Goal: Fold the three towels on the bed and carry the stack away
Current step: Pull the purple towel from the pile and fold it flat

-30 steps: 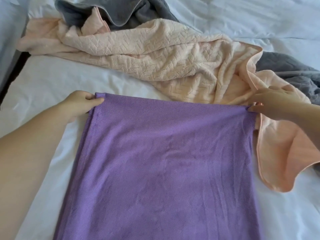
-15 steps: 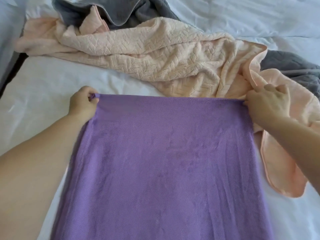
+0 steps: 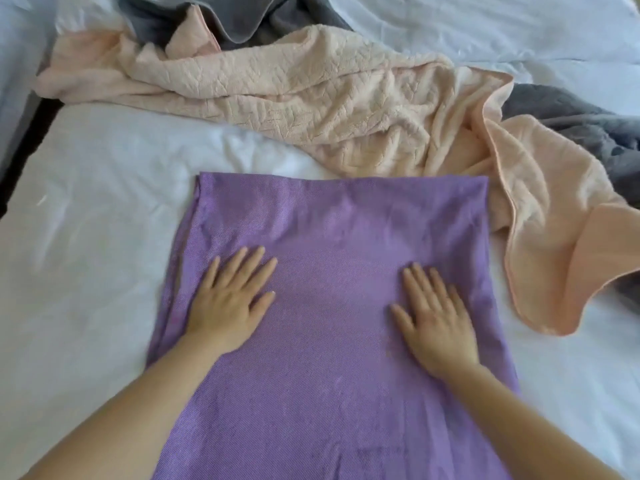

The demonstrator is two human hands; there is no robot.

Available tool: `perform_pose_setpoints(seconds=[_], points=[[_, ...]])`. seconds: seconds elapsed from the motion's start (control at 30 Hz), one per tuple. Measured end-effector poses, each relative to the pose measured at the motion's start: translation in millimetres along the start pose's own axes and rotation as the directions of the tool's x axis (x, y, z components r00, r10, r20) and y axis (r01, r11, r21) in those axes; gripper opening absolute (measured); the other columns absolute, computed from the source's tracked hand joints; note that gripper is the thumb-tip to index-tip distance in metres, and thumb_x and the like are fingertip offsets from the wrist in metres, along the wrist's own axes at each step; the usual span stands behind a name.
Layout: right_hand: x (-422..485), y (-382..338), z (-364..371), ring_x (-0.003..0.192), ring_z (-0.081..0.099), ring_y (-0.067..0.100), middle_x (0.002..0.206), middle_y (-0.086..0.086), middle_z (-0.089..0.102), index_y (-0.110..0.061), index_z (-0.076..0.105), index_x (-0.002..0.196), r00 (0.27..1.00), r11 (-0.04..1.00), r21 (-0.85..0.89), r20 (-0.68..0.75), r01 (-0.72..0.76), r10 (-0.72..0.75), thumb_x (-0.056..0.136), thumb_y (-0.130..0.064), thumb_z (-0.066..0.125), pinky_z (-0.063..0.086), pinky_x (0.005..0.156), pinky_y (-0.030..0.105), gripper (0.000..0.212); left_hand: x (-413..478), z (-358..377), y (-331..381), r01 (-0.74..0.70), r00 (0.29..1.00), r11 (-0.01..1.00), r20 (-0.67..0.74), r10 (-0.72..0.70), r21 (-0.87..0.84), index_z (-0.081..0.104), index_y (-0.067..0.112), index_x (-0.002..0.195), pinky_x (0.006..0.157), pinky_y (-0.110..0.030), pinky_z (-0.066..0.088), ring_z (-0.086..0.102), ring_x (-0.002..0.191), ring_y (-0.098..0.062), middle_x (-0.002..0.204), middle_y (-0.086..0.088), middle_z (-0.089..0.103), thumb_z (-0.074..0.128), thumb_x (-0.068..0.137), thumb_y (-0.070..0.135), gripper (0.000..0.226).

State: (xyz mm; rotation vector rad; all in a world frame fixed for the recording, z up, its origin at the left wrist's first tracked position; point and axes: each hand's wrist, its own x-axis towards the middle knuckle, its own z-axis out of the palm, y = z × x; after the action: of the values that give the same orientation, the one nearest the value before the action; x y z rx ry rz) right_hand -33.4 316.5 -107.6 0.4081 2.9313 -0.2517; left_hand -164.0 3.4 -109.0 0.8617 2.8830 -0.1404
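Note:
A purple towel lies flat on the white bed, its far edge straight and its near end running out of view below. My left hand rests palm down on its left half with fingers spread. My right hand lies flat on its right half, fingers apart too. Neither hand grips the cloth. Beyond the purple towel a peach towel sprawls crumpled across the bed, one flap hanging down at the right. A grey towel is bunched behind it, and more of it shows at the right edge.
The bed's left edge and a dark gap run along the far left. White sheet shows on both sides of the purple towel. Rumpled white bedding fills the top right.
Both hands let go of the purple towel's far corners and came back toward me. They now press flat on its middle. The towel lies smoother.

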Motion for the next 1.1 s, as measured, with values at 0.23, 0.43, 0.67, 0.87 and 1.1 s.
perform_pose_setpoints(seconds=[0.23, 0.43, 0.67, 0.87, 1.1], points=[[-58, -1, -25, 0.147, 0.008, 0.024, 0.158, 0.002, 0.015, -0.013, 0.023, 0.149, 0.965, 0.969, 0.127, -0.131, -0.210, 0.226, 0.093, -0.048, 0.024, 0.006, 0.120, 0.041, 0.066, -55, -22, 24, 0.148, 0.985, 0.985, -0.080, -0.155, -0.083, 0.025, 0.018, 0.149, 0.118, -0.050, 0.007, 0.018, 0.146, -0.027, 0.158, -0.004, 0.021, 0.017, 0.096, 0.049, 0.063], [-158, -64, 27, 0.146, -0.001, 0.010, 0.156, -0.017, 0.002, -0.029, 0.010, 0.151, 1.000, 0.996, 0.079, 0.003, 0.031, -0.031, 0.095, -0.059, 0.017, 0.000, 0.118, 0.030, 0.064, -156, 9, 65, -0.052, 0.999, 0.995, 0.004, 0.053, -0.085, 0.032, 0.024, 0.147, 0.115, -0.046, 0.020, 0.030, 0.142, -0.021, 0.155, 0.004, 0.029, 0.011, 0.098, 0.053, 0.062], [-209, 11, 17, 0.148, 0.007, 0.024, 0.160, -0.001, 0.011, -0.015, 0.020, 0.151, 0.906, 0.910, 0.077, -0.088, -0.408, 0.414, 0.097, -0.043, 0.037, 0.006, 0.119, 0.043, 0.063, -198, 1, 32, 0.205, 0.974, 0.977, -0.086, -0.210, -0.063, 0.045, 0.009, 0.140, 0.114, -0.054, 0.021, 0.038, 0.138, -0.031, 0.148, -0.010, 0.042, 0.023, 0.091, 0.046, 0.066], [-296, -91, 54, 0.141, 0.031, 0.022, 0.151, -0.002, 0.036, -0.019, 0.040, 0.144, 0.987, 0.987, 0.108, -0.123, 0.117, -0.104, 0.091, -0.047, 0.047, 0.023, 0.114, 0.040, 0.061, -295, 18, 139, -0.135, 0.986, 0.980, -0.121, 0.117, -0.148, 0.046, 0.020, 0.141, 0.112, -0.046, 0.024, 0.041, 0.136, -0.025, 0.149, 0.000, 0.040, 0.035, 0.091, 0.048, 0.059], [-383, 35, 55, 0.148, 0.005, 0.015, 0.160, -0.010, 0.012, -0.027, 0.015, 0.151, 0.945, 0.948, 0.054, -0.070, -0.315, 0.318, 0.092, -0.061, 0.017, 0.007, 0.120, 0.038, 0.069, -392, 37, 70, 0.252, 0.966, 0.962, -0.028, -0.256, -0.102, 0.032, 0.021, 0.148, 0.116, -0.046, 0.012, 0.024, 0.145, -0.022, 0.156, 0.000, 0.028, 0.014, 0.088, 0.056, 0.071]])
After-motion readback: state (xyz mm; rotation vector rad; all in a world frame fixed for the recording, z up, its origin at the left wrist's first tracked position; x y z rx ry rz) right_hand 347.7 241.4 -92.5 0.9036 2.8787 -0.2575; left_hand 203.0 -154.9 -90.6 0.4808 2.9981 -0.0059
